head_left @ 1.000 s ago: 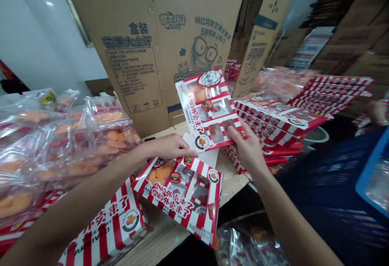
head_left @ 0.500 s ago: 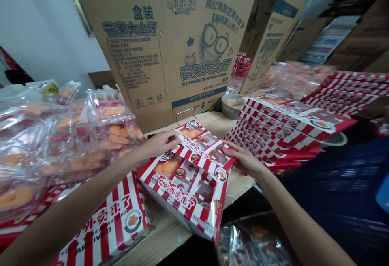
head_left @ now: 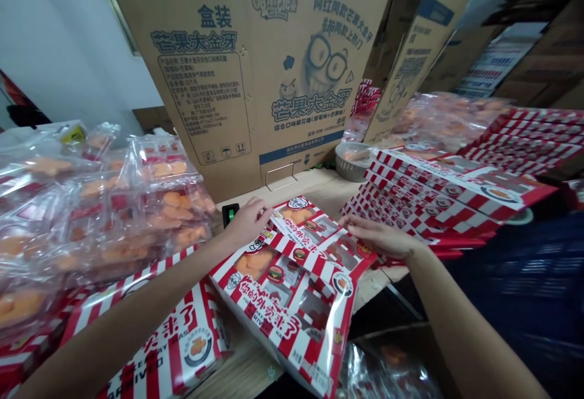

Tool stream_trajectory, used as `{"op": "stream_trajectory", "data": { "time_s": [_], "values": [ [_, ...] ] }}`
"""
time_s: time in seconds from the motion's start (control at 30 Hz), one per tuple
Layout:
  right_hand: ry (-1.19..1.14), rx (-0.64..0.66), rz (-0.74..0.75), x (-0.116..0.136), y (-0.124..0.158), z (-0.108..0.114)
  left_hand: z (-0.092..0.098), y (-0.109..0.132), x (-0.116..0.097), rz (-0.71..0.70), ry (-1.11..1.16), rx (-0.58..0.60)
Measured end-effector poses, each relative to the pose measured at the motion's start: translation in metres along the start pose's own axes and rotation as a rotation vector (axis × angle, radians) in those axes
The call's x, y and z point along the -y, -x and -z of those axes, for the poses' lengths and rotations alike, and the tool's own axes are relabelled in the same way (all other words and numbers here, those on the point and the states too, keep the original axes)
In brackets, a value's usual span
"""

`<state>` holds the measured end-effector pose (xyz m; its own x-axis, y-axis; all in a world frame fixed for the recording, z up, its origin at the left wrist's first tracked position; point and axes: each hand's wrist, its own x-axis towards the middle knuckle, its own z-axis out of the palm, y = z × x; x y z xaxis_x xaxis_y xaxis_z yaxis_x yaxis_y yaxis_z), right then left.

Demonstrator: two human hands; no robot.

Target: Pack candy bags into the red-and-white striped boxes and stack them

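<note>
Two red-and-white striped candy boxes with clear windows overlap in the middle. The farther candy box [head_left: 314, 232] lies partly over the back of the nearer candy box [head_left: 278, 301]. My left hand [head_left: 250, 219] is closed at the farther box's left corner, fingers curled against its edge. At its right edge, my right hand [head_left: 381, 238] grips with bent fingers; its thumb is hard to make out. Orange and dark red sweets show through the windows. Under my left forearm is another striped box [head_left: 196, 338], lying flat.
Clear packs of orange sweets [head_left: 168, 204] are heaped on the left. Stacked striped boxes [head_left: 438, 192] lean on the right, near a grey basket [head_left: 353, 162]. A large cardboard carton [head_left: 255, 83] stands behind. Below right are more plastic packs [head_left: 383, 368]; a blue crate [head_left: 515, 301] is beyond.
Both candy boxes have shifted a little to the right and toward me in view. My hands have stayed at the farther box's edges, and my right hand has moved rightward with it.
</note>
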<state>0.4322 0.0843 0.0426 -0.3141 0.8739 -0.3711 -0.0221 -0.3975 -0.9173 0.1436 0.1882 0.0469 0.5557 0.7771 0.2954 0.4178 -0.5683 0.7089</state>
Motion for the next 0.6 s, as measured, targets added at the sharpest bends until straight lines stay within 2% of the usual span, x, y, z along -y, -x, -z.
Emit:
{"op": "stream_trajectory", "data": {
  "time_s": [0.1, 0.23, 0.43, 0.6],
  "values": [
    [-0.026, -0.066, 0.024, 0.013, -0.025, -0.012, -0.003, -0.007, 0.006, 0.073, 0.106, -0.034],
    [0.043, -0.047, 0.057, 0.024, -0.047, -0.026, -0.004, -0.011, 0.005, 0.118, 0.212, -0.096],
    [-0.046, -0.041, 0.084, 0.018, -0.047, -0.023, -0.004, -0.012, -0.002, 0.123, 0.235, -0.141],
    [-0.123, -0.043, 0.097, 0.013, -0.048, -0.022, 0.000, -0.018, 0.004, 0.119, 0.266, -0.035]
  ]
}}
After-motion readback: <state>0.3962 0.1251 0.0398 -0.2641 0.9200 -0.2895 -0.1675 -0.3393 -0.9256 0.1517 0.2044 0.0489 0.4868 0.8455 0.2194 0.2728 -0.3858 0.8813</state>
